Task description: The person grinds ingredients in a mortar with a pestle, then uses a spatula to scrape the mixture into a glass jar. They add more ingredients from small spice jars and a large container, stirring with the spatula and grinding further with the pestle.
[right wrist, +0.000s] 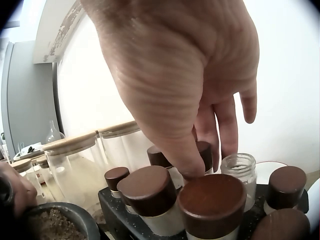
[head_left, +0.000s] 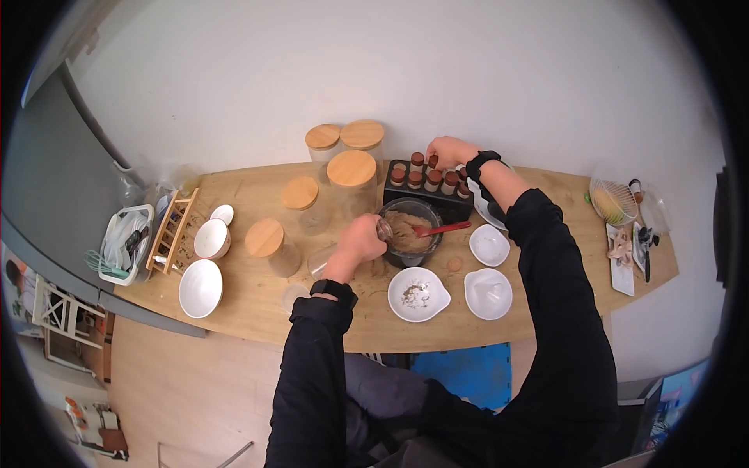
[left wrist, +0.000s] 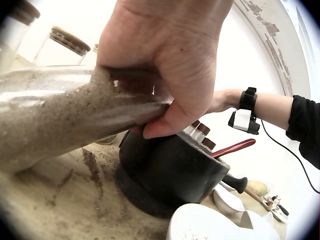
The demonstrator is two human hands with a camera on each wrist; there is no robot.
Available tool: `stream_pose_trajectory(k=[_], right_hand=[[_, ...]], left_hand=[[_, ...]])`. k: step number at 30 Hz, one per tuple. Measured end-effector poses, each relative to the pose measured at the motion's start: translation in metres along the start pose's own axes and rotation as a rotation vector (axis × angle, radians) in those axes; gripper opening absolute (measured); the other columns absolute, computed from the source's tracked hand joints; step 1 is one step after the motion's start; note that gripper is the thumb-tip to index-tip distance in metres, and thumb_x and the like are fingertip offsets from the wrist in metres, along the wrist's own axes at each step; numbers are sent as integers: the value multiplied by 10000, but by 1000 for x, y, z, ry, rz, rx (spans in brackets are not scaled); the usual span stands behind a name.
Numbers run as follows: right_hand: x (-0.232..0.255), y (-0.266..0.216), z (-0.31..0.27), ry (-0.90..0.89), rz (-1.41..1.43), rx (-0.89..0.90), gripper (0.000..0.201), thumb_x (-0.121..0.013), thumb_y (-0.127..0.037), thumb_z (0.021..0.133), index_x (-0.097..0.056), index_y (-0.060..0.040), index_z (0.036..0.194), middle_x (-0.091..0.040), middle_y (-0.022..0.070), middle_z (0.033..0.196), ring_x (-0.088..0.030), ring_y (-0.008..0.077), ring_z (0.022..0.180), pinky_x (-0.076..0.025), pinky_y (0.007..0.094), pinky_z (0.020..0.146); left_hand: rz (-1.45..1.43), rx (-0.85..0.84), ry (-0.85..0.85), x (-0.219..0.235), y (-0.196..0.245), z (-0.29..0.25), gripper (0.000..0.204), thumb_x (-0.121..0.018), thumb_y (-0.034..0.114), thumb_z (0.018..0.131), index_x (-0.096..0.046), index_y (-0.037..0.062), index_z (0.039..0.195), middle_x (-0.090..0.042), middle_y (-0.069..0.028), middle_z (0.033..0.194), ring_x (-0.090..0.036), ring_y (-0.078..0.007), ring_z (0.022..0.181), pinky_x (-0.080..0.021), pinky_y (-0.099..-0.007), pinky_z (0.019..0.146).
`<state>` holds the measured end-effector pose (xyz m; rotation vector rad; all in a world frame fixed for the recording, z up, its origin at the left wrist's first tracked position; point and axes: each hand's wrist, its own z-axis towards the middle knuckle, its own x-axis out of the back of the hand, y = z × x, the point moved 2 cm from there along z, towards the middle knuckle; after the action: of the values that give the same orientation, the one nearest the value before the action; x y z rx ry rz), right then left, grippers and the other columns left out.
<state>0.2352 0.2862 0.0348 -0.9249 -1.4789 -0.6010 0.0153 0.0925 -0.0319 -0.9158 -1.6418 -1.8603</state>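
Observation:
My left hand [head_left: 360,240] grips a tilted glass jar [left wrist: 55,110] of brownish powder near its mouth, right at the rim of a black bowl [left wrist: 165,170]. Brown powder [head_left: 404,228] fills much of this bowl, and a red-handled utensil [head_left: 446,228] lies across its edge. Over a black rack [right wrist: 117,212] of small spice bottles, my right hand [head_left: 452,152] pinches a brown-capped bottle [right wrist: 204,149] between thumb and fingers. Beside it in the right wrist view stands an uncapped glass bottle [right wrist: 240,169]. Other brown-capped bottles [right wrist: 212,202] surround the fingers.
Wooden-lidded glass canisters [head_left: 351,168] stand left of the rack. In front sit a spouted white bowl [head_left: 402,312] with pale powder, and other white dishes [head_left: 489,246]. White bowls [head_left: 200,288] and a wooden rack [head_left: 173,230] are at left; a wire basket [head_left: 612,201] is at right.

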Motion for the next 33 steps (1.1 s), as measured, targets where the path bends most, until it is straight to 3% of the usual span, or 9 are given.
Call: stream_pose_trajectory(k=[4, 7, 13, 16, 22, 25, 33], right_hand=[[-1, 1, 2, 22, -12, 48, 349, -749, -212, 650, -686, -52, 953, -683, 155, 896, -646, 308, 851, -513, 394, 732], [-1, 0, -2, 27, -32, -77, 359, -736, -307, 676, -696, -45, 918, -683, 162, 855, -649, 325, 803, -515, 400, 712], [0, -6, -6, 58, -97, -147, 443, -717, -448, 696, -710, -25, 830, -672, 181, 766, -645, 338, 750, -506, 416, 685], [-3, -9, -5, 147, -177, -150, 449, -722, -457, 688, -710, -29, 822, -668, 178, 746, -647, 333, 732, -505, 420, 668], [1, -5, -5, 39, -97, -118, 453, -736, -446, 676, -700, -19, 823, -665, 170, 738, -638, 325, 710, -502, 411, 654], [0, 2, 1, -12, -58, -62, 414, -748, -370, 677, -703, -45, 930, -691, 151, 884, -657, 302, 818, -517, 392, 731], [8, 6, 12, -142, 20, -35, 350, -742, -284, 668, -708, -56, 931, -699, 118, 871, -658, 254, 804, -512, 372, 717]], left_hand=[[16, -15, 32, 0, 0, -1, 183, -604, 23, 642, -623, 25, 825, -653, -150, 859, -624, -319, 851, -490, -358, 742], [49, 41, -96, 2, -1, 1, 295, -616, 111, 661, -624, 79, 954, -622, -148, 1007, -587, -340, 980, -480, -410, 836], [70, 43, -81, 2, -1, 1, 288, -617, 122, 662, -622, 75, 947, -624, -148, 1001, -588, -341, 980, -480, -412, 829], [33, 2, 15, 2, 3, -2, 199, -618, 42, 642, -641, 34, 839, -643, -150, 885, -616, -315, 872, -488, -362, 753], [17, 38, -23, 2, 1, -1, 191, -614, 43, 641, -635, 37, 831, -641, -150, 887, -614, -318, 864, -485, -364, 752], [21, 38, -12, 2, 1, -1, 193, -613, 43, 640, -635, 41, 831, -640, -150, 888, -614, -321, 865, -486, -364, 757], [35, 28, 5, 3, 2, -3, 208, -618, 37, 639, -630, 41, 847, -638, -152, 893, -610, -327, 874, -487, -367, 764]])
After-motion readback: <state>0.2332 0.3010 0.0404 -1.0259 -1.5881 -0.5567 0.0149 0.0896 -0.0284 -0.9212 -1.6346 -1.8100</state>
